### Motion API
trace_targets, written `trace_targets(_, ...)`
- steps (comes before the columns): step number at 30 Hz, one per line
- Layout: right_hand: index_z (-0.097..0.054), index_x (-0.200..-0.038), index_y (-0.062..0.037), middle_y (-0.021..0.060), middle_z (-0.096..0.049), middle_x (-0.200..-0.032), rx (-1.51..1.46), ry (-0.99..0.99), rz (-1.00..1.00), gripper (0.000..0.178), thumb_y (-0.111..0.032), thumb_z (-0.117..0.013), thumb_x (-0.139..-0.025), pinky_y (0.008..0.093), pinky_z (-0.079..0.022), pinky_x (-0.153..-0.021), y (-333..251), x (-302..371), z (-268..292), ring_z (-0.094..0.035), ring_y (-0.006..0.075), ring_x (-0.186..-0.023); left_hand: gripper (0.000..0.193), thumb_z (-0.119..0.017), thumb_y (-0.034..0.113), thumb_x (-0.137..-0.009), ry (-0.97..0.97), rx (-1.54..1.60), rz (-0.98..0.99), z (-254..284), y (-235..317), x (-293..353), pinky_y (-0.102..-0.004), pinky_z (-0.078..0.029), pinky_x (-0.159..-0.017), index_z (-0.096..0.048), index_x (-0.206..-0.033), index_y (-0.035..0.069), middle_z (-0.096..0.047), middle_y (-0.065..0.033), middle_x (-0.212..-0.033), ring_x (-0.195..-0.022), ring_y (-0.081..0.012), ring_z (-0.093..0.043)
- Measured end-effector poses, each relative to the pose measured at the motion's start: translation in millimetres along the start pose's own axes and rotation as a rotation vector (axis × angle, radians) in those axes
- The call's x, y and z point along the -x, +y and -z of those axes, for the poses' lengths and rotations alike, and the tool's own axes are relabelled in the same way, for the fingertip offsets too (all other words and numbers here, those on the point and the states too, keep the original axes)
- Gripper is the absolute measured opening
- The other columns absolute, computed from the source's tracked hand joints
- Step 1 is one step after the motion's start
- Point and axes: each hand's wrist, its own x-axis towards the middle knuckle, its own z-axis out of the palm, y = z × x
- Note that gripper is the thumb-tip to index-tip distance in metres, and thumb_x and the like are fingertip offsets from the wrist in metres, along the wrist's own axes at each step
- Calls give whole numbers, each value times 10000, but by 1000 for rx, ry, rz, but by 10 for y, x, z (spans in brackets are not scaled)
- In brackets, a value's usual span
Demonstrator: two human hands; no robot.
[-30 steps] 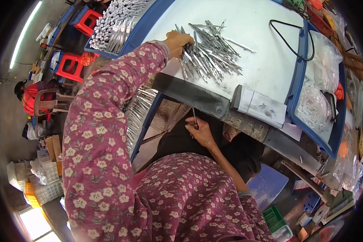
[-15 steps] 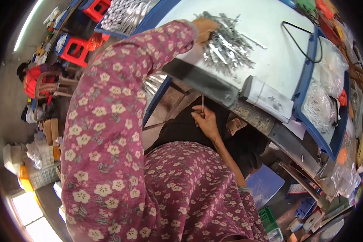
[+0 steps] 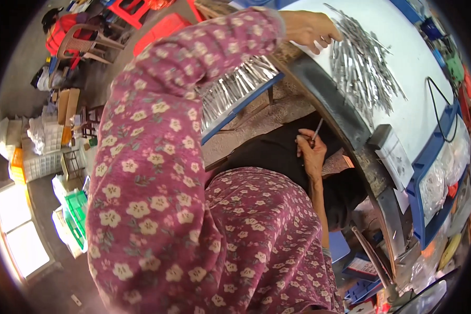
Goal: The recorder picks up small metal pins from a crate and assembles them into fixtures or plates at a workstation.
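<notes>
A heap of slender, shiny metal pieces [image 3: 361,65] lies on the white tabletop [image 3: 418,68]. At the heap's left edge is my left hand [image 3: 315,30], its fingers curled closed; what they may hold cannot be made out. Lower down, over my dark-clothed lap, my right hand [image 3: 312,152] pinches a thin metal rod [image 3: 317,128] that points upward toward the table's edge. My left arm reaches across in a flowered sleeve.
A blue tray [image 3: 246,110] full of similar metal pieces sits left of the table. To the right are a small box with a paper label [image 3: 395,157], a black cable loop [image 3: 442,110] and a blue bin [image 3: 424,230] of plastic bags. A person in red [image 3: 63,34] sits far left.
The view has swung, so the table sits farther right and more of the left tray shows. My left hand remains by the heap with fingers curled. My right hand still pinches the rod.
</notes>
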Motion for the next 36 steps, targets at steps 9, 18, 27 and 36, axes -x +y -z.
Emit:
trace_targets(9,-583,-987,14,32,-574,-715,81,15,-63,188,-34,-601,-806,194,-396,-445,-129,-9,-66,-484,58,-537,378,-570,262,-854,247,220,-117,1410,-1306,1954,-308,-473,-814,-540,-1122,-3,-606,-121,-994,-907,-181,-582)
trace_targets(18,-584,-988,19,42,-574,-717,239,30,-106,201,-73,-602,-810,198,-394,-451,-222,-37,-95,-491,67,-542,383,-624,154,-724,882,-508,104,1623,-3150,2478,-309,-467,-656,-539,-1044,-40,-593,-117,-834,-737,-198,-572)
trace_targets(27,-596,-967,19,50,-579,-711,323,59,-78,187,-80,-613,-810,201,-390,-453,-200,-14,-110,-493,73,-530,588,-680,385,-648,843,-319,199,1453,-3330,2334,-410,-421,-809,-485,-967,-69,-541,-265,-956,-897,-394,-545)
trace_targets(36,-595,-965,18,38,-570,-706,333,54,-52,192,-94,-617,-811,195,-386,-456,-230,1,-149,-485,65,-530,695,-673,418,-626,800,-597,358,1355,-3165,2215,-467,-443,-823,-452,-1092,-46,-569,-265,-1006,-980,-404,-551)
